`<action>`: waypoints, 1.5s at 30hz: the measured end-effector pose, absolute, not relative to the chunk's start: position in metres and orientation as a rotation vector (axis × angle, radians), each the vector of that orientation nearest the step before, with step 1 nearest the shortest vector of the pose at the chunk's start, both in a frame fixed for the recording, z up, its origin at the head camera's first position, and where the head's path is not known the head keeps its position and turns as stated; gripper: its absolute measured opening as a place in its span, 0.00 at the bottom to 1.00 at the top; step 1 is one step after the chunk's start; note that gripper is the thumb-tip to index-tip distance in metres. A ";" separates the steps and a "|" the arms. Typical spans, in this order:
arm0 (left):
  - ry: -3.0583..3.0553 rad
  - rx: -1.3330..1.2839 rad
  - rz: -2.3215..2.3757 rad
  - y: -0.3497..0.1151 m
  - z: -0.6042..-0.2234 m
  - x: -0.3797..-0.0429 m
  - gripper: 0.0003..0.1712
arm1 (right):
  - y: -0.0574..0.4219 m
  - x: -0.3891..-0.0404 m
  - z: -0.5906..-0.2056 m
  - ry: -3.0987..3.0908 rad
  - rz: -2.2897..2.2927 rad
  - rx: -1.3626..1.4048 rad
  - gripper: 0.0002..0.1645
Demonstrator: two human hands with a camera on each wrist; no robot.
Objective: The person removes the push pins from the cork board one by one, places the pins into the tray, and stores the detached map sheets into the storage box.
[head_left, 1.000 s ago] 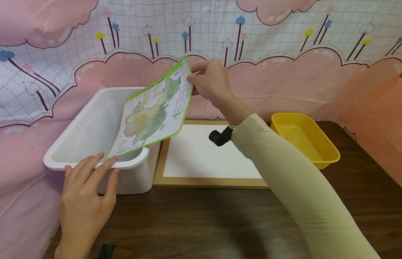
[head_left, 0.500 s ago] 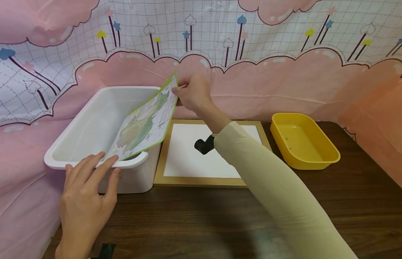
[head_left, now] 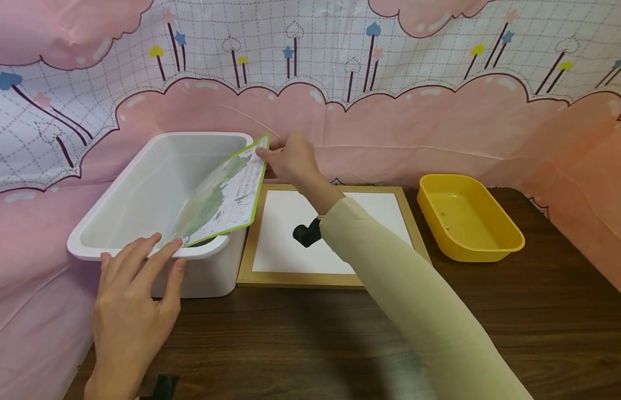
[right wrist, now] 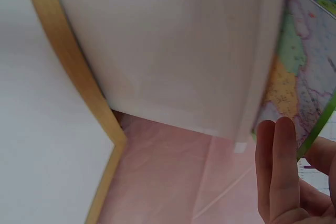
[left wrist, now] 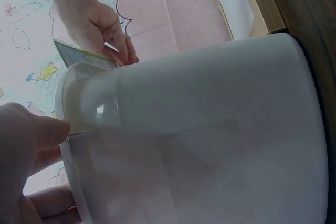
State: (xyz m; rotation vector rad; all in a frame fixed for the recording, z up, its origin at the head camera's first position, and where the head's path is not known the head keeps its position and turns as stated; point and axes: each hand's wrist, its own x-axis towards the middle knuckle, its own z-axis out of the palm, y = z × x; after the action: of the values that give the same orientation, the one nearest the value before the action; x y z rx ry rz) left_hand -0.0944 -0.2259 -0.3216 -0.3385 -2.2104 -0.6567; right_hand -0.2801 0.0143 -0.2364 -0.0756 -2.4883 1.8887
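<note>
My right hand (head_left: 292,158) pinches the upper right corner of a green-edged map sheet (head_left: 222,194). Tilted, the map slopes down into the white tub (head_left: 235,266) and lies across its right rim. Its reverse, printed with coloured regions, shows beside my fingers (right wrist: 286,161) in the right wrist view. My left hand (head_left: 135,300) rests its fingertips on the tub's front rim, close to the map's lower corner, with the thumb outside; whether they touch the map I cannot tell. From the left wrist, the tub's outer wall (left wrist: 199,140) hides most of the map.
A wood-framed whiteboard (head_left: 290,239) lies right of the tub, under my right forearm. Farther right stands a yellow basin (head_left: 470,222). All rest on a dark wooden table (head_left: 270,339). A pink patterned cloth (head_left: 390,139) hangs behind and at the sides.
My right hand has moved down and left with the map, lowering it into the tub and tilting it flatter to the view. The left hand has stayed on the rim.
</note>
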 end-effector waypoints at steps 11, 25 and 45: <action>-2.220 -0.346 -0.656 -0.230 -0.323 -0.094 0.20 | 0.015 -0.275 -0.243 -2.519 1.856 -0.091 0.21; -2.205 -0.355 -0.670 -0.233 -0.324 -0.094 0.19 | 0.021 -0.267 -0.233 -2.642 1.656 0.036 0.20; -2.227 -0.382 -0.532 -0.233 -0.312 -0.096 0.24 | 0.089 -0.247 -0.194 -2.734 1.108 0.324 0.20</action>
State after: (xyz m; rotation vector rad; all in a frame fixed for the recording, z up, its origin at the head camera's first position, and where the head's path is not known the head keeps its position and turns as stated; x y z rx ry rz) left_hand -0.0964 -0.2327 -0.3121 -0.3824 -2.2269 -0.5319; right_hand -0.2470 0.0891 -0.1945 0.3240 -2.7340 1.1079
